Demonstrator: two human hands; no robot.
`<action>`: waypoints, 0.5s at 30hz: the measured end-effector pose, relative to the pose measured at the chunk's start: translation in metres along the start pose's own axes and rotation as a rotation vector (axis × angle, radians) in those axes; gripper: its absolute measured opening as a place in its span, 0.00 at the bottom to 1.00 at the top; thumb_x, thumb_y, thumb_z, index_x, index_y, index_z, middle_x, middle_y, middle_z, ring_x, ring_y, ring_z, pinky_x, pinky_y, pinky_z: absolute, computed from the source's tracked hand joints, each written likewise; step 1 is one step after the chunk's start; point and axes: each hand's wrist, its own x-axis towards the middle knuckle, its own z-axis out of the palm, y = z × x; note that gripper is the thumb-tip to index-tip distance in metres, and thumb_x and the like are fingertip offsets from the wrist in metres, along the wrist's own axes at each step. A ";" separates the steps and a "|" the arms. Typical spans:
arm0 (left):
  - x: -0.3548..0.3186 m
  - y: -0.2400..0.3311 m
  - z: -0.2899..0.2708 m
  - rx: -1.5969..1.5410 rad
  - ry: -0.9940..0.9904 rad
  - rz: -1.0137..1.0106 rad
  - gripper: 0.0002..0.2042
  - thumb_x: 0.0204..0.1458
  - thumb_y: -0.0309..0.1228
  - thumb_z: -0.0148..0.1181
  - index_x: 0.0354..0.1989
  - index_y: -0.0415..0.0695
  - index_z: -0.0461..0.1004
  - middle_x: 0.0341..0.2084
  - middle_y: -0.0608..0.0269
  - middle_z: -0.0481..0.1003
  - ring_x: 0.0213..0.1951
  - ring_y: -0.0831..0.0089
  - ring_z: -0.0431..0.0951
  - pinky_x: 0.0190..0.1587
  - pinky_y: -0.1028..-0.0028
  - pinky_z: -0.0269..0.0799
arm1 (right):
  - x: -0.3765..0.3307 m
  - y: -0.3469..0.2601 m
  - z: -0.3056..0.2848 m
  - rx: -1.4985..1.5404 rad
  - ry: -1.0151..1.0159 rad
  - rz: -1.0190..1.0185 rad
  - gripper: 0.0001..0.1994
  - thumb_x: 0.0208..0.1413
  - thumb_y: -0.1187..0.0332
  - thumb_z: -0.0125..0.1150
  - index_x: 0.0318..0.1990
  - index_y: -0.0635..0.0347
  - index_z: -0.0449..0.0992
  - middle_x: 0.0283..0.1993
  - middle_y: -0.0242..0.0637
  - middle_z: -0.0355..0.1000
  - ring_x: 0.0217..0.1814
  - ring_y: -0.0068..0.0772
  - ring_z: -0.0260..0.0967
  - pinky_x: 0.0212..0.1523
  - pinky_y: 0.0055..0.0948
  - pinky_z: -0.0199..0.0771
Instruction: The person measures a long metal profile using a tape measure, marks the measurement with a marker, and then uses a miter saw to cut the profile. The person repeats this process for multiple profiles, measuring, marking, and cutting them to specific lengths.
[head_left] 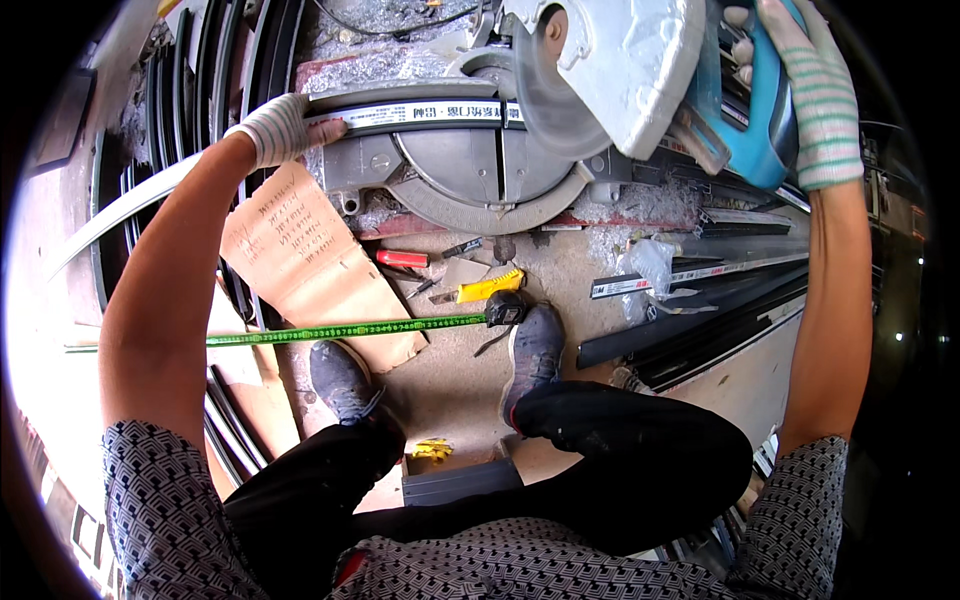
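My left hand (283, 130), in a white striped glove, presses a long metal profile (390, 116) against the fence of a mitre saw. A printed film strip runs along the profile, which lies across the saw's grey round table (450, 165). At the upper right my right hand (820, 95), gloved alike, is wrapped round the saw's blue handle (762, 100). The saw's pale guard (625, 70) stands over the table's right half. Beside it the round blade (550, 100) looks smeared, its lower edge near the profile.
Between my shoes lie a green tape measure (400, 327), a yellow utility knife (490, 285) and a red-handled tool (402, 258). Cardboard with handwriting (310, 260) lies at left. Dark profiles (700, 320) are stacked at right, more at upper left (225, 70). Metal shavings (375, 65) surround the saw.
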 end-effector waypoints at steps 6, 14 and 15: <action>-0.025 0.016 -0.007 0.057 -0.005 -0.041 0.27 0.58 0.44 0.70 0.55 0.31 0.76 0.41 0.60 0.82 0.43 0.79 0.76 0.47 0.73 0.78 | 0.029 0.001 0.001 0.047 -0.030 0.086 0.16 0.69 0.62 0.58 0.60 0.56 0.69 0.35 0.34 0.76 0.25 0.23 0.72 0.24 0.24 0.76; -0.084 0.038 -0.024 0.196 0.047 0.093 0.27 0.56 0.50 0.71 0.44 0.34 0.76 0.30 0.60 0.77 0.34 0.77 0.73 0.38 0.72 0.76 | 0.079 -0.011 -0.018 -0.034 -0.146 0.196 0.12 0.69 0.58 0.56 0.46 0.56 0.76 0.31 0.35 0.76 0.24 0.26 0.72 0.24 0.25 0.75; -0.099 0.032 -0.030 0.194 0.058 0.119 0.28 0.55 0.52 0.71 0.44 0.34 0.76 0.29 0.60 0.77 0.34 0.77 0.72 0.38 0.71 0.75 | 0.080 -0.011 -0.014 -0.007 -0.175 0.141 0.11 0.69 0.58 0.56 0.44 0.56 0.76 0.31 0.34 0.76 0.23 0.26 0.72 0.25 0.25 0.75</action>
